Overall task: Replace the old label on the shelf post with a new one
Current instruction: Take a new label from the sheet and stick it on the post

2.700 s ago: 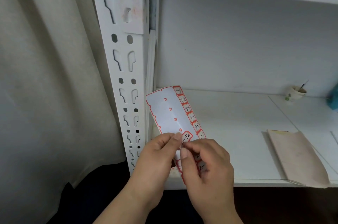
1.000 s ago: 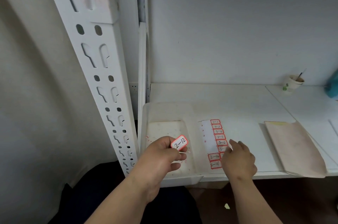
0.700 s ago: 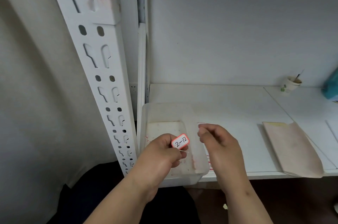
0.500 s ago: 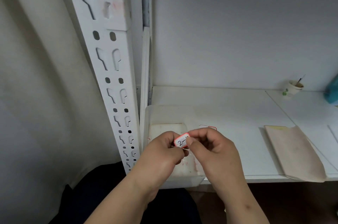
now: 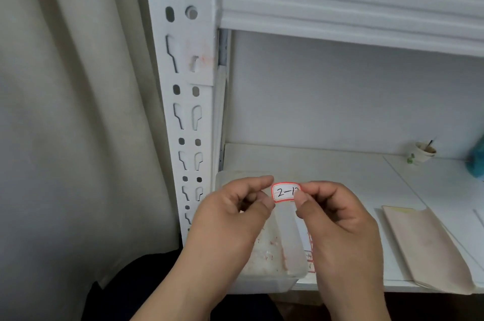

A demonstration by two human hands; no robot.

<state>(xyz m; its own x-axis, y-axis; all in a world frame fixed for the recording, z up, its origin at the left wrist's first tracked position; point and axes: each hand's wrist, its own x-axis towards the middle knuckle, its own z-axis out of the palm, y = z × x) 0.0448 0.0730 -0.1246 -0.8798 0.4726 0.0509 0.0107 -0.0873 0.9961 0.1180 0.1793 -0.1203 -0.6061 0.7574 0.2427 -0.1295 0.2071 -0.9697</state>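
I hold the label (image 5: pixel 284 192), marked "2-1", right of the shelf post (image 5: pixel 187 100). My left hand (image 5: pixel 235 218) pinches its left edge; my right hand (image 5: pixel 337 221) pinches its right edge, above the plastic tray (image 5: pixel 282 255).

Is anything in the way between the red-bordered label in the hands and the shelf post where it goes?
Nothing visible. The label is pinched between the left hand and right hand, and only open air lies between it and the shelf post, up to the left.
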